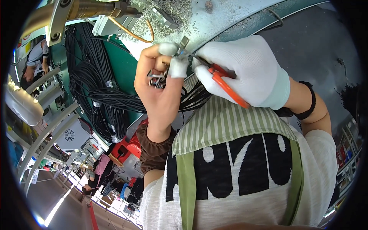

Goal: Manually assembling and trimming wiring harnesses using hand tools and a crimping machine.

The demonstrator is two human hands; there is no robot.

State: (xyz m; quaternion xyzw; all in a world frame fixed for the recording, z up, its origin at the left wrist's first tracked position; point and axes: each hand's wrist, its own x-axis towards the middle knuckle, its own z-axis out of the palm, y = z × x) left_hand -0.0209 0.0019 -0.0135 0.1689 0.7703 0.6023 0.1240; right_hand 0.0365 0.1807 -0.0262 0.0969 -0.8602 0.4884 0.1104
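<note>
A small metal connector part (184, 41) sits at the centre of the view, pinched between the capped thumb and forefinger of the left hand (159, 82). The grip of this hand is closed on the part; white finger cots cover the two fingertips (178, 67), the rest of the hand being bare. Further small metal pieces (156, 79) lie in the curl of the same palm, too small to tell apart. The right hand (245, 73), in a white glove, has its grip closed around orange-handled cutters (226, 86), whose tip meets the part just beside the left fingertips. The part lies above and between the two hands, over the edge of the counter (230, 19).

Behind the hands, the counter surface carries a scatter of tiny pale metal offcuts (168, 15). A copper-coloured tube (134, 34) curves from a metal fixture (88, 11) at the upper left. A thick bundle of black cables (96, 88) hangs in loops against a green panel (122, 65), bound by pale bands, and passes behind the left wrist. A green-and-white striped apron (226, 122) fills the lower middle and hides what lies below the hands. A red object (130, 145) shows beside the left forearm. Another person (36, 57) is seated at the far left edge.
</note>
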